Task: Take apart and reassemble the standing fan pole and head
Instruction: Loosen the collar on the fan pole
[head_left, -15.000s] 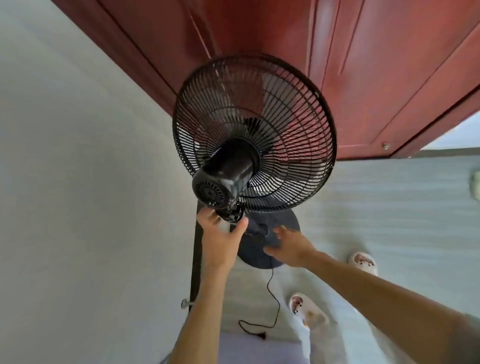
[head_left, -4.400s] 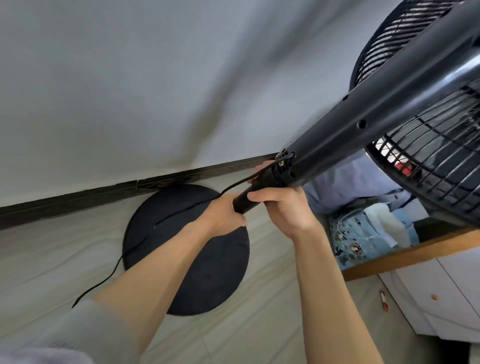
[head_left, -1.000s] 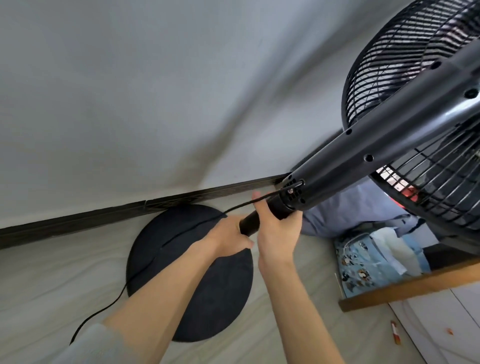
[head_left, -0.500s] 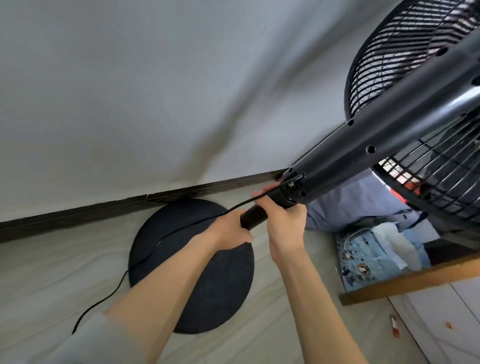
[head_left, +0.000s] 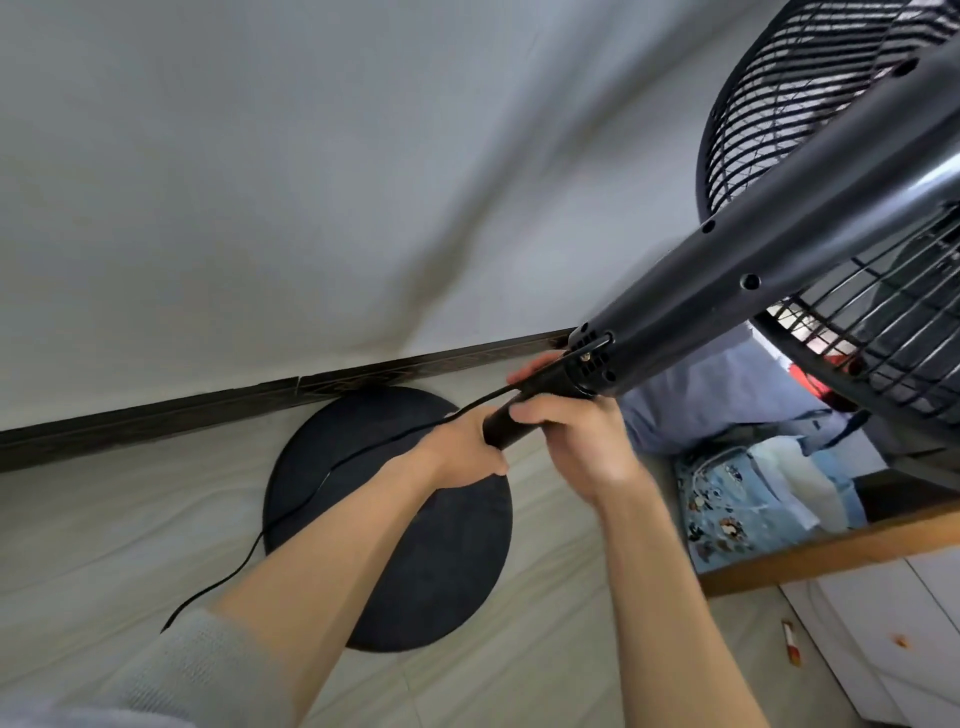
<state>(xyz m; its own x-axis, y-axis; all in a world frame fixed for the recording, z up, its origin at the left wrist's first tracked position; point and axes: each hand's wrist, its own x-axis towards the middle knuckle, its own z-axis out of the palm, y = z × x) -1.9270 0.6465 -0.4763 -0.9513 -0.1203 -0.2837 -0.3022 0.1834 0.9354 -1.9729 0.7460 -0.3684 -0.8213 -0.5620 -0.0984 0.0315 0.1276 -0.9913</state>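
Note:
The black fan is tilted over, seen from along its pole. Its thick upper column (head_left: 769, 249) runs from the right edge down to a vented collar (head_left: 589, 358), and the wire fan head (head_left: 852, 218) fills the upper right. A thinner pole section (head_left: 506, 428) leaves the collar toward the round black base (head_left: 415, 566) on the floor. My left hand (head_left: 462, 452) is wrapped around the lower part of that thin pole. My right hand (head_left: 576, 441) grips it just under the collar. The black power cord (head_left: 311, 483) trails from the collar across the base to the floor.
A pale wall (head_left: 311, 182) with a dark skirting board (head_left: 208, 405) is behind the base. To the right lie blue fabric and a patterned bag (head_left: 737, 514), a wooden edge (head_left: 831, 551), white cabinet fronts (head_left: 893, 639) and a small red-and-white item (head_left: 946, 642) on the floor.
Over the last second the fan column shifted slightly up and right in view. My right hand's fingers closed more fully round the pole below the collar. My left hand kept its grip.

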